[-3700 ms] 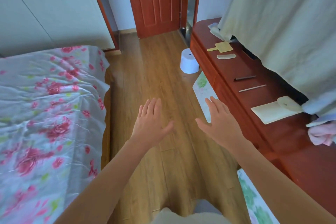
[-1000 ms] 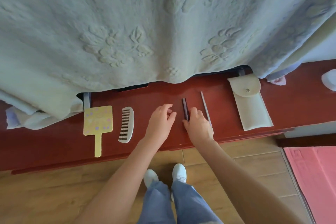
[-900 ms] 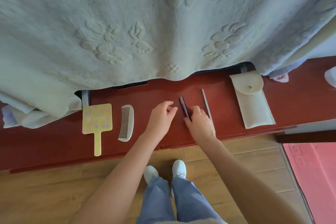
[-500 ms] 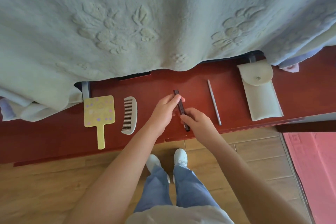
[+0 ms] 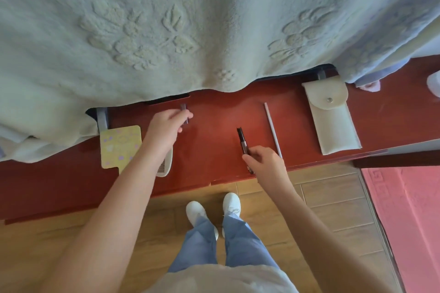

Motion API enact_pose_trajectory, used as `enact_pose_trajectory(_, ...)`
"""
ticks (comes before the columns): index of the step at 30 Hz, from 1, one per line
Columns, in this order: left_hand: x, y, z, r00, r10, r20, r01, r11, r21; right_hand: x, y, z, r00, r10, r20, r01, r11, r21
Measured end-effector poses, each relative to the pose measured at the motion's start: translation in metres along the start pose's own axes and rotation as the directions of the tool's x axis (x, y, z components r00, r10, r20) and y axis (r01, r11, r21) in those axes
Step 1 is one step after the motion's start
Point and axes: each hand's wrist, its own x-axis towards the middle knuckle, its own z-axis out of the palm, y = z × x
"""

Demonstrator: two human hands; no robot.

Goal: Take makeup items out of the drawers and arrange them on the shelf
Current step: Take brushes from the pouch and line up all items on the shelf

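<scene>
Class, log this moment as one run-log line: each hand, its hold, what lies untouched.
left hand: grips dark cap | right hand: pinches uncapped makeup pen | over red shelf | untouched: thin stick, pouch

Over the red shelf (image 5: pixel 214 145), the left hand (image 5: pixel 166 126) holds a dark cap (image 5: pixel 184 112) at ten o'clock of the right hand (image 5: pixel 264 162), which pinches an uncapped dark pen (image 5: pixel 243 141), tip toward twelve o'clock.

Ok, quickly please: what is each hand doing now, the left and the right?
Left hand: pinching the small dark cap.
Right hand: holding the dark pencil, its cap off.
</scene>
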Motion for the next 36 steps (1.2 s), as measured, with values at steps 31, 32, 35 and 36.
enact_pose_trajectory(31,0.012,0.034,0.131,0.962,0.214,0.172,-0.226,0.973,0.052,0.041,0.03,-0.038,0.958,0.0,-0.286,-0.036,0.992,-0.121)
enact_pose_trajectory(32,0.013,0.037,0.134,0.966,0.17,0.193,-0.177,0.984,0.021,0.04,0.03,-0.04,0.962,-0.003,-0.275,-0.022,0.996,-0.09)
enact_pose_trajectory(35,0.012,0.046,0.137,0.947,0.072,0.312,-0.04,0.993,-0.109,0.032,0.028,-0.047,0.974,-0.08,-0.214,0.07,0.996,-0.055)
enact_pose_trajectory(36,0.01,0.047,0.138,0.935,0.069,0.348,-0.02,0.99,-0.14,0.028,0.027,-0.049,0.977,-0.112,-0.183,0.104,0.993,-0.05)
